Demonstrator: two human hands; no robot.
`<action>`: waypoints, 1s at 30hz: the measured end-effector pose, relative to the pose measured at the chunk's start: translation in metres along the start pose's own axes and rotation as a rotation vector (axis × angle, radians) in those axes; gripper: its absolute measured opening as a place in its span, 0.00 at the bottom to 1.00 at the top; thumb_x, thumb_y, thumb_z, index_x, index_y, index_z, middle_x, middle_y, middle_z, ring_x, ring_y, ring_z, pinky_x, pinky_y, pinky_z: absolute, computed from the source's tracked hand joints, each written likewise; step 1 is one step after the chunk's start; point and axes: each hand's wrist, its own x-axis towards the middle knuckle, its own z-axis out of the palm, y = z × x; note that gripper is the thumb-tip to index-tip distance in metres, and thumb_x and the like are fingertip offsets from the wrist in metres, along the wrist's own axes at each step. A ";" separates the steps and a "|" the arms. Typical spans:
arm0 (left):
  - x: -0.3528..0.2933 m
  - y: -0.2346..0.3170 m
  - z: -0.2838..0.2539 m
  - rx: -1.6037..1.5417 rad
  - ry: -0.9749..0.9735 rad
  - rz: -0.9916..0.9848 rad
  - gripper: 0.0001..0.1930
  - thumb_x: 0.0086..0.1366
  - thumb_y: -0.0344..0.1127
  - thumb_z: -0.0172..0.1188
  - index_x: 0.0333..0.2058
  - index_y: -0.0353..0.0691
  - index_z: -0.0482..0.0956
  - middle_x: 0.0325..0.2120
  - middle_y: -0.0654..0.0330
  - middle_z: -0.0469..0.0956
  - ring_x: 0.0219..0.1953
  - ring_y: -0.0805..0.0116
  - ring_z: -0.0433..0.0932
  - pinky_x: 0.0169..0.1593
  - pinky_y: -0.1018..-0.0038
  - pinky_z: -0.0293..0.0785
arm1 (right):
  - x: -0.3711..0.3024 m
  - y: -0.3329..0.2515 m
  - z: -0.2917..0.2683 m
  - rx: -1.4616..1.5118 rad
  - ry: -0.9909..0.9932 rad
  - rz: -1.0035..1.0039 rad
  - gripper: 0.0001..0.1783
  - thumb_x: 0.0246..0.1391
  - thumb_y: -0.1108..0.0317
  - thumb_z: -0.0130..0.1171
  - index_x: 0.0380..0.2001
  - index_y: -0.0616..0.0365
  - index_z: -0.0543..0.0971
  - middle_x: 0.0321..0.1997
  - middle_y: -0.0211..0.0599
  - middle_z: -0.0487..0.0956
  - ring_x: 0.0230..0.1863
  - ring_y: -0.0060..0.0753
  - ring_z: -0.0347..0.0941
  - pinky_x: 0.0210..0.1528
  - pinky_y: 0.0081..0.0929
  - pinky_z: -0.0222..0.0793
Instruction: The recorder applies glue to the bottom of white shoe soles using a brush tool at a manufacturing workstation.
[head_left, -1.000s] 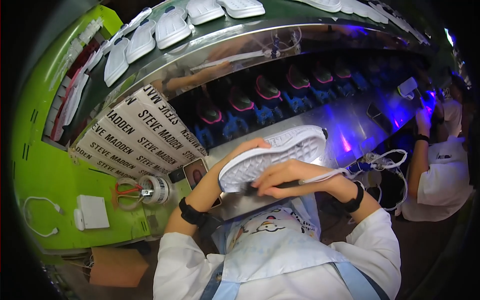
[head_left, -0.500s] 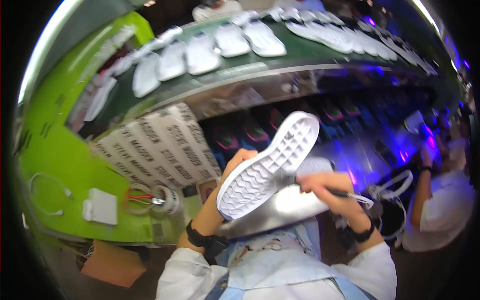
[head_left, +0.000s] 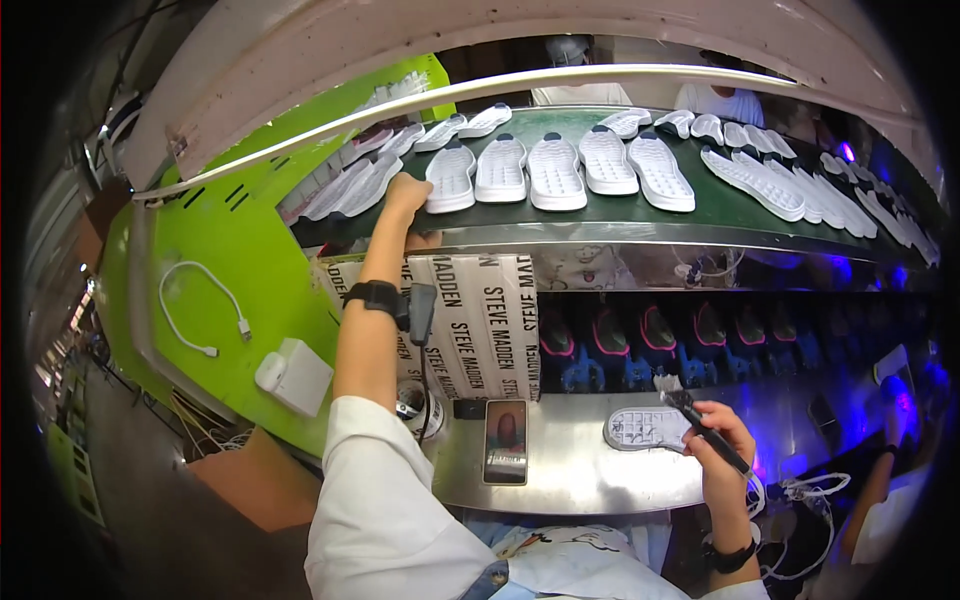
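My left hand (head_left: 406, 196) reaches out to the green bench, fingers curled at the right edge of a white shoe sole (head_left: 372, 186) lying slanted there. Some of those fingers are hidden, and the thumb side comes close to another sole (head_left: 450, 180). My right hand (head_left: 722, 440) is closed round the black handle of a brush (head_left: 668, 385), its pale bristles pointing up and left. Just left of that hand, a greyish-white sole (head_left: 643, 428) rests tread up on the metal table (head_left: 580, 470).
Rows of white soles (head_left: 558, 172) stretch along the green bench top. A printed paper-covered panel (head_left: 485, 320) stands below its edge. A phone (head_left: 506, 442) lies on the metal table. Charging case (head_left: 296, 375) and white cable (head_left: 190, 270) sit on green surface at left. Another person's arm (head_left: 880, 490) is at right.
My left hand has carried the sole from in front of me up to the green bench. My right hand, still holding the brush, has moved lower and right. The view has shifted left.
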 end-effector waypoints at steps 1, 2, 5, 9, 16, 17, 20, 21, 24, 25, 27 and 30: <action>0.002 -0.003 -0.009 -0.043 -0.094 -0.080 0.16 0.56 0.35 0.58 0.41 0.31 0.75 0.33 0.53 0.76 0.33 0.62 0.77 0.34 0.65 0.74 | -0.001 0.000 0.000 0.072 -0.006 0.069 0.13 0.44 0.84 0.55 0.36 0.65 0.75 0.45 0.50 0.76 0.30 0.29 0.76 0.33 0.23 0.74; -0.023 0.018 0.010 -0.047 -0.061 -0.079 0.18 0.56 0.34 0.59 0.43 0.30 0.73 0.36 0.52 0.76 0.36 0.65 0.77 0.36 0.69 0.74 | -0.001 0.003 -0.009 0.058 0.024 0.078 0.13 0.44 0.84 0.55 0.36 0.65 0.75 0.45 0.50 0.76 0.30 0.29 0.76 0.33 0.23 0.74; -0.131 0.022 0.008 -0.342 -0.073 0.065 0.25 0.55 0.33 0.59 0.50 0.30 0.66 0.34 0.55 0.75 0.29 0.69 0.74 0.30 0.73 0.72 | -0.004 0.010 -0.023 0.042 0.120 0.187 0.16 0.42 0.83 0.56 0.39 0.69 0.75 0.40 0.51 0.79 0.27 0.28 0.75 0.30 0.22 0.72; -0.275 -0.023 0.014 -1.547 -0.960 -0.537 0.30 0.54 0.45 0.50 0.52 0.30 0.67 0.40 0.47 0.77 0.39 0.62 0.79 0.47 0.66 0.77 | -0.008 0.007 -0.014 0.122 -0.001 0.221 0.14 0.43 0.82 0.56 0.37 0.70 0.78 0.40 0.50 0.80 0.33 0.31 0.76 0.35 0.23 0.72; -0.423 -0.104 0.147 -1.678 -1.040 -0.805 0.37 0.66 0.63 0.34 0.62 0.39 0.56 0.53 0.43 0.67 0.51 0.48 0.73 0.52 0.55 0.72 | 0.021 0.042 0.037 -0.415 -0.041 -0.015 0.13 0.49 0.74 0.60 0.40 0.65 0.79 0.40 0.45 0.80 0.40 0.34 0.78 0.43 0.26 0.73; -0.426 -0.109 0.157 -1.717 -0.842 -1.011 0.36 0.66 0.62 0.33 0.61 0.38 0.56 0.53 0.43 0.68 0.50 0.48 0.73 0.52 0.55 0.72 | 0.008 0.054 0.035 -0.431 -0.150 -0.019 0.14 0.49 0.74 0.61 0.41 0.64 0.79 0.41 0.45 0.80 0.42 0.36 0.77 0.46 0.27 0.71; -0.422 -0.123 0.179 -1.872 -1.201 -0.820 0.34 0.67 0.59 0.34 0.60 0.34 0.58 0.53 0.42 0.67 0.53 0.48 0.70 0.58 0.58 0.67 | -0.030 0.060 0.043 -0.394 -0.489 -0.097 0.15 0.49 0.73 0.60 0.43 0.62 0.78 0.43 0.47 0.79 0.45 0.40 0.76 0.50 0.27 0.70; -0.429 -0.125 0.179 -1.800 -0.994 -0.825 0.34 0.67 0.58 0.35 0.60 0.35 0.58 0.52 0.42 0.68 0.53 0.48 0.71 0.57 0.59 0.68 | -0.027 0.058 0.038 -0.272 -0.400 0.113 0.15 0.50 0.72 0.59 0.43 0.62 0.78 0.43 0.46 0.79 0.45 0.39 0.76 0.50 0.27 0.70; -0.428 -0.122 0.177 -1.574 -0.678 -1.026 0.32 0.66 0.58 0.36 0.57 0.37 0.64 0.48 0.45 0.72 0.49 0.51 0.74 0.54 0.60 0.72 | -0.014 0.061 0.028 -0.355 -0.205 0.059 0.13 0.52 0.73 0.57 0.42 0.64 0.78 0.42 0.44 0.79 0.44 0.35 0.77 0.48 0.25 0.70; -0.422 -0.123 0.182 -1.617 -0.800 -0.953 0.32 0.66 0.58 0.36 0.56 0.36 0.65 0.46 0.46 0.73 0.47 0.52 0.75 0.52 0.61 0.74 | -0.021 0.056 0.032 -0.339 -0.350 0.082 0.13 0.51 0.74 0.57 0.42 0.64 0.78 0.42 0.44 0.79 0.44 0.36 0.77 0.47 0.26 0.70; -0.410 -0.125 0.183 -1.742 -0.925 -0.909 0.34 0.65 0.61 0.38 0.55 0.34 0.63 0.42 0.46 0.73 0.43 0.52 0.75 0.44 0.58 0.79 | -0.032 0.049 0.039 -0.285 -0.632 0.098 0.13 0.50 0.75 0.58 0.41 0.62 0.79 0.43 0.43 0.80 0.44 0.35 0.77 0.47 0.26 0.71; -0.392 -0.103 0.174 -1.766 -0.938 -0.880 0.37 0.64 0.62 0.38 0.56 0.31 0.61 0.40 0.42 0.73 0.41 0.46 0.76 0.40 0.59 0.80 | -0.017 0.050 0.032 -0.157 -0.468 0.247 0.14 0.48 0.75 0.60 0.41 0.60 0.80 0.42 0.40 0.81 0.42 0.33 0.78 0.47 0.24 0.70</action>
